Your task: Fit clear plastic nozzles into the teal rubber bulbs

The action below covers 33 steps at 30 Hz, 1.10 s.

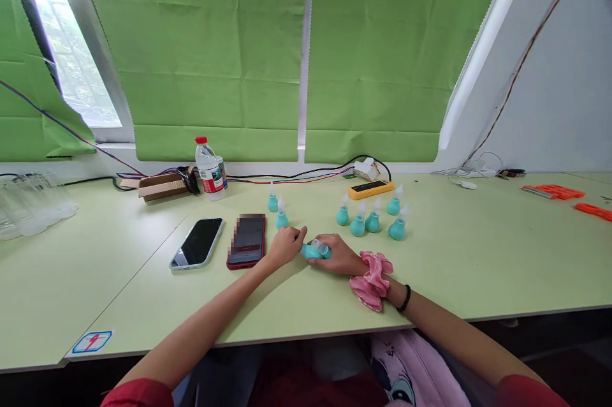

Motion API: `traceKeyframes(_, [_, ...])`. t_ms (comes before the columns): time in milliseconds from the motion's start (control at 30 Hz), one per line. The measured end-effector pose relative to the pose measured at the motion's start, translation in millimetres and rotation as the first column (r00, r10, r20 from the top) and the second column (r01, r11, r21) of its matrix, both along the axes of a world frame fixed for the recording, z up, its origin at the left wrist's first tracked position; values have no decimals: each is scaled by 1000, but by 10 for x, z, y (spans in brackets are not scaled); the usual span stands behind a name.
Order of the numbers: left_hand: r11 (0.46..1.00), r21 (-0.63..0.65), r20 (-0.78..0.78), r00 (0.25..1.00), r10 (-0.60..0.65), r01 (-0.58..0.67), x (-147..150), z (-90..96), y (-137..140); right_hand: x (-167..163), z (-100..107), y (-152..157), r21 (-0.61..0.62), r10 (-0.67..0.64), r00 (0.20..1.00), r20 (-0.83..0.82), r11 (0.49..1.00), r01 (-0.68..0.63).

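Observation:
My right hand (338, 255), with a pink scrunchie (371, 281) at the wrist, is closed round a teal nasal aspirator (314, 252) with a clear tip. My left hand (287, 246) is closed too, its fingers against the left end of the teal part. Whether one or two aspirators are between the hands, I cannot tell. Just beyond my left hand stand two upright aspirators (282, 218). Several more aspirators (357, 224), teal bulbs down and clear tips up, stand beyond my right hand.
Two phones, one pale-cased (197, 244) and one red-cased (247, 241), lie left of my hands. Farther back are a bottle (209, 171), a cardboard box (162, 186) and a yellow-black power strip (370, 189). Orange tools (554, 191) lie far right; clear plastic items (33, 206) far left.

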State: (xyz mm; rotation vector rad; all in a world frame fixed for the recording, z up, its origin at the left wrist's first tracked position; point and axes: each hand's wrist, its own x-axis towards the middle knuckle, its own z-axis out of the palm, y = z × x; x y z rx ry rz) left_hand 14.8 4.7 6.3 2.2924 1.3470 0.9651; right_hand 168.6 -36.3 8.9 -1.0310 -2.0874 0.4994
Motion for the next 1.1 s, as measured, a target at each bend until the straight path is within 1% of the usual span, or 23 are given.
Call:
traceKeyframes(67, [993, -68, 94, 991, -91, 97, -22, -16, 49, -8, 7, -12, 36, 76, 997, 29, 996, -77])
traceKeyframes(100, [983, -108, 149, 980, -133, 149, -31, -25, 70, -11, 7, -14, 47, 91, 995, 37, 995, -93])
traceKeyframes(167, [950, -201, 256, 949, -184, 238, -39, -42, 99, -16, 5, -11, 32, 95, 995, 13, 995, -95])
traceKeyframes(233, [902, -308, 337, 921, -192, 301, -30, -55, 107, -16, 3, -2, -16, 104, 994, -22, 994, -104])
traceKeyframes(300, [857, -395, 391, 905, -168, 330, -11, -57, 97, -13, 6, 9, -68, 112, 992, -65, 991, -117])
traceKeyframes(333, [850, -413, 407, 901, -149, 327, -2, -51, 87, -11, 9, 13, -84, 113, 990, -82, 989, -120])
traceKeyframes(367, [861, -403, 414, 901, -131, 310, 5, -40, 74, -10, 14, 15, -87, 109, 990, -94, 989, -117])
traceKeyframes(400, [890, -362, 408, 906, -114, 275, 8, -24, 58, -9, 18, 15, -79, 101, 990, -98, 991, -109])
traceKeyframes(433, [930, -289, 384, 918, -103, 225, 7, -3, 40, -10, 21, 12, -61, 89, 992, -95, 994, -95])
traceKeyframes(467, [968, -188, 339, 936, -96, 167, 2, 20, 19, -12, 23, 8, -35, 76, 994, -84, 996, -79])
traceKeyframes(500, [992, -67, 273, 958, -85, 107, -6, 43, -3, -16, 24, 3, -4, 64, 996, -69, 998, -64])
traceKeyframes(533, [996, 50, 187, 979, -76, 68, -17, 63, -25, -19, 22, -1, 26, 55, 997, -50, 998, -53])
traceKeyframes(567, [989, 141, 112, 992, -52, 36, -27, 79, -46, -22, 19, -2, 48, 51, 998, -32, 998, -50])
traceKeyframes(633, [971, 239, 3, 1000, 3, -3, -42, 93, -81, -22, 10, 6, 41, 58, 998, -16, 997, -58])
traceKeyframes(700, [962, 273, -70, 997, 13, 7, -47, 88, -109, -13, 0, 34, -36, 83, 995, -50, 996, -85])
traceKeyframes(800, [941, 316, -166, 983, -72, 122, -45, 72, -138, 12, -12, 93, -183, 139, 976, -167, 968, -169])
traceKeyframes(900, [916, 349, -212, 969, -128, 198, -45, 55, -151, 27, -19, 128, -259, 174, 960, -219, 938, -229])
traceKeyframes(1000, [907, 355, -231, 962, -148, 225, -43, 27, -150, 22, -24, 117, -259, 179, 971, -159, 941, -216])
traceKeyframes(1100, [900, 370, -247, 958, -145, 232, -32, -4, -153, 11, -29, 83, -160, 116, 991, -65, 979, -125])
